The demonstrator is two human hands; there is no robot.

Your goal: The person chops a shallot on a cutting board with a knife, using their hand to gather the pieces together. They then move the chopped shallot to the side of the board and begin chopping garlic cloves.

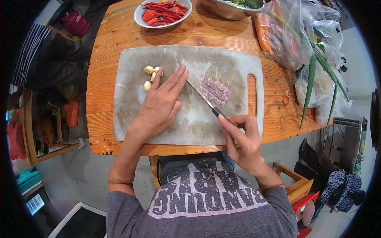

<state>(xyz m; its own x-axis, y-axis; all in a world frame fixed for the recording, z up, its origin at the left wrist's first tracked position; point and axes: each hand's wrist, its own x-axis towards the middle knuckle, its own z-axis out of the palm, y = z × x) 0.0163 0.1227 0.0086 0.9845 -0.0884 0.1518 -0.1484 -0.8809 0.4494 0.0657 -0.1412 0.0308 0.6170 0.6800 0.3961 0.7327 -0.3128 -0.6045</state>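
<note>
Shirt [206,194]: dark grey, 6 o'clock.
Right hand [247,141]: 4 o'clock from board [182,137] centre, closed round knife handle.
Knife [201,94]: mid-board, tip towards 11; stiff, probably light, grip handle only.
Left hand [156,109]: 8 o'clock, palm down, fingers extended; underside hidden.
Purplish mince [215,92]: 3 o'clock; looks soft, damp, scoopable.
Garlic cloves [147,86]: 10 o'clock; likely firm, slippery, pinch sides.

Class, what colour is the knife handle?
The visible part of the knife handle is black; it shows best in the head view.
</note>
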